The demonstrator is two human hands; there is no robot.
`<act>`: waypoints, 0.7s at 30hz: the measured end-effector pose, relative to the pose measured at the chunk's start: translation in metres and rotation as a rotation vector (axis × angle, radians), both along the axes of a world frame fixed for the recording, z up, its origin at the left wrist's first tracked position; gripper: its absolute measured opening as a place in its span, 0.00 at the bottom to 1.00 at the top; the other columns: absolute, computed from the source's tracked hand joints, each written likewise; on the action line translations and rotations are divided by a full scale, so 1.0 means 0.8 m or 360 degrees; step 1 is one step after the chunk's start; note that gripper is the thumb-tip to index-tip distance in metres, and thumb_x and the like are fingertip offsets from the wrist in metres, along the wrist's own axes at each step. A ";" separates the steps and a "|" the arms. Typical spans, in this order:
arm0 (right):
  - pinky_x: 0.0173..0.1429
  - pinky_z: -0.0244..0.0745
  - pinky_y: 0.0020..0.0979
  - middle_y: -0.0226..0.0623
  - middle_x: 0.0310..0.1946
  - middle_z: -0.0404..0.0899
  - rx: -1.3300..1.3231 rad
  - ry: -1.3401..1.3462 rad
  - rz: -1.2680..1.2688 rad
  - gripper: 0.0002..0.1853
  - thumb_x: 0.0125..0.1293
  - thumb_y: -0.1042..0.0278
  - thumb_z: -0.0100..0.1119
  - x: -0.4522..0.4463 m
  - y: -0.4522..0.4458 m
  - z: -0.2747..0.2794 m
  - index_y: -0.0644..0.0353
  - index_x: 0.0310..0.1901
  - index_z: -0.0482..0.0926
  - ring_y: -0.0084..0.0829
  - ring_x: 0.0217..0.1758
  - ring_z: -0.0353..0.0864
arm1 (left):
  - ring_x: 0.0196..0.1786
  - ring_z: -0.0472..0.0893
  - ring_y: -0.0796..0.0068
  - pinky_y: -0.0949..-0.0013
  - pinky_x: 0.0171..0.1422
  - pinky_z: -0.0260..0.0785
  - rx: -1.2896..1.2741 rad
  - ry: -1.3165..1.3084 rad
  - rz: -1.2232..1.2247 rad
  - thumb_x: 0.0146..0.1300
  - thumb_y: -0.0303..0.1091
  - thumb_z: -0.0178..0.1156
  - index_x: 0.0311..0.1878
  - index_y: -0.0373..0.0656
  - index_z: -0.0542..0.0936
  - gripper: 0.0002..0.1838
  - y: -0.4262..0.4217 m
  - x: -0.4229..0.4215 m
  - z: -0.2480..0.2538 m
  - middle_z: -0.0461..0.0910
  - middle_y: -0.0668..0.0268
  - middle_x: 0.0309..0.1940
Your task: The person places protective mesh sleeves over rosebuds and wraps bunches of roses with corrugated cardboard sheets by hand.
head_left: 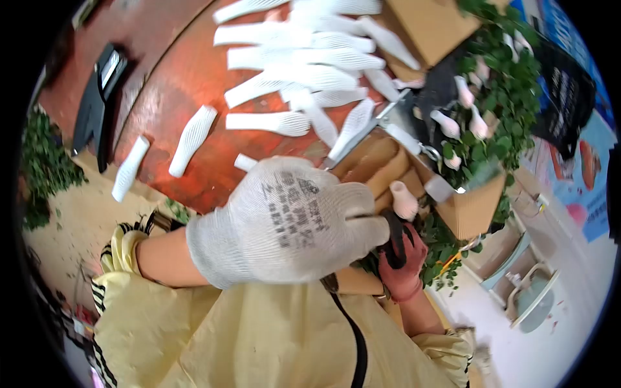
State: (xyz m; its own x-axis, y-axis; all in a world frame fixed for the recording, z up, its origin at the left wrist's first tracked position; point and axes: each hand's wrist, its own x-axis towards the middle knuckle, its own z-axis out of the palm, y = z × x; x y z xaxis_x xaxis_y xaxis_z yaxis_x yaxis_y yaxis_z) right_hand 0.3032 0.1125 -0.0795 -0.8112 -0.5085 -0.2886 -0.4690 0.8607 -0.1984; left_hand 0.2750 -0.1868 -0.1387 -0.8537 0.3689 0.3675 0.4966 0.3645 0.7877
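My left hand (301, 223), in a pale grey knit glove with dark printing, is held over the table's near edge. Its fingers are drawn together and point right, meeting my right hand. My right hand (404, 258), in a red glove with black at the fingers, is curled closed beside them. A pale pink rosebud (404, 202) stands just above my right fingers; its stem is hidden, so I cannot tell whether either hand grips it. Green leaves (440, 246) show beside my right hand. A white foam net sleeve (244, 161) lies partly behind my left glove.
Many white foam net sleeves (268, 123) lie across the red table (168, 84). A black stapler-like tool (97, 103) is at left. Behind my hands are a metal bracket (369, 132) and cardboard (427, 29). Leafy roses (479, 123) fill the right. A pale stool-like object (533, 294) stands below.
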 end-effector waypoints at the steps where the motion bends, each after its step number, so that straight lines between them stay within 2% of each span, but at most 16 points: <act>1: 0.57 0.64 0.43 0.49 0.56 0.72 -0.0028 0.0068 -0.0045 0.32 0.41 0.73 0.65 -0.003 -0.007 0.001 0.61 0.54 0.72 0.49 0.55 0.72 | 0.26 0.76 0.77 0.69 0.26 0.66 -0.0104 0.0092 0.0000 0.47 0.38 0.63 0.42 0.55 0.81 0.15 0.012 0.000 0.005 0.75 0.76 0.30; 3: 0.57 0.64 0.43 0.47 0.54 0.72 -0.0003 -0.0223 -0.0114 0.31 0.41 0.74 0.65 -0.011 -0.016 0.003 0.60 0.53 0.73 0.46 0.55 0.71 | 0.31 0.79 0.71 0.67 0.33 0.69 -0.0278 -0.0391 -0.0144 0.54 0.38 0.54 0.35 0.52 0.75 0.05 0.029 -0.006 0.021 0.74 0.70 0.31; 5: 0.54 0.68 0.43 0.46 0.51 0.73 -0.0067 -0.0008 -0.0095 0.29 0.41 0.74 0.66 -0.007 -0.012 -0.001 0.59 0.52 0.75 0.46 0.52 0.73 | 0.32 0.80 0.70 0.67 0.34 0.70 -0.0484 -0.0216 -0.0225 0.53 0.37 0.55 0.33 0.51 0.76 0.05 0.044 -0.010 0.021 0.74 0.71 0.31; 7: 0.49 0.72 0.43 0.47 0.48 0.74 -0.0097 -0.0016 -0.0050 0.30 0.41 0.72 0.68 -0.006 -0.009 -0.005 0.59 0.52 0.75 0.47 0.48 0.75 | 0.33 0.80 0.71 0.66 0.36 0.71 -0.0668 -0.0067 -0.0343 0.54 0.37 0.55 0.30 0.52 0.76 0.04 0.051 -0.012 0.011 0.74 0.72 0.30; 9: 0.47 0.74 0.43 0.47 0.46 0.75 -0.0150 -0.0029 -0.0083 0.30 0.41 0.71 0.69 -0.007 -0.011 -0.002 0.59 0.52 0.74 0.48 0.45 0.77 | 0.33 0.77 0.75 0.69 0.35 0.67 -0.0794 0.0086 -0.0318 0.49 0.41 0.60 0.31 0.57 0.76 0.06 0.047 -0.015 0.008 0.72 0.75 0.28; 11: 0.48 0.73 0.43 0.47 0.45 0.75 -0.0160 -0.0012 -0.0085 0.30 0.43 0.71 0.69 -0.007 -0.008 -0.006 0.59 0.52 0.74 0.47 0.46 0.76 | 0.35 0.77 0.72 0.68 0.37 0.68 -0.0823 0.0024 -0.0315 0.49 0.40 0.61 0.33 0.56 0.78 0.07 0.044 -0.016 0.006 0.73 0.74 0.29; 13: 0.50 0.73 0.42 0.47 0.46 0.75 -0.0157 0.0034 -0.0087 0.30 0.44 0.71 0.69 -0.002 -0.007 -0.009 0.60 0.53 0.74 0.46 0.47 0.76 | 0.37 0.77 0.70 0.67 0.39 0.69 -0.0615 0.0097 -0.0290 0.49 0.39 0.62 0.36 0.55 0.79 0.09 0.038 -0.019 -0.004 0.75 0.74 0.32; 14: 0.52 0.72 0.42 0.46 0.46 0.75 -0.0143 -0.0005 -0.0132 0.30 0.45 0.70 0.68 -0.002 -0.008 -0.008 0.59 0.54 0.73 0.46 0.49 0.75 | 0.36 0.78 0.69 0.64 0.40 0.68 -0.0587 0.0072 -0.0267 0.53 0.43 0.59 0.33 0.55 0.78 0.06 0.037 -0.018 -0.010 0.75 0.72 0.32; 19: 0.56 0.69 0.42 0.44 0.48 0.75 -0.0106 -0.0049 -0.0157 0.29 0.47 0.68 0.67 -0.003 -0.010 -0.011 0.58 0.54 0.73 0.45 0.52 0.74 | 0.38 0.77 0.69 0.64 0.42 0.68 -0.0585 0.0145 -0.0247 0.55 0.42 0.59 0.33 0.55 0.78 0.05 0.017 -0.016 -0.009 0.74 0.71 0.33; 21: 0.56 0.68 0.42 0.42 0.49 0.75 -0.0011 -0.0212 -0.0258 0.28 0.48 0.65 0.67 -0.006 -0.015 -0.003 0.57 0.55 0.73 0.43 0.54 0.73 | 0.36 0.77 0.69 0.65 0.40 0.68 -0.0543 0.0111 -0.0191 0.54 0.40 0.59 0.32 0.54 0.78 0.05 0.009 -0.017 -0.014 0.74 0.70 0.31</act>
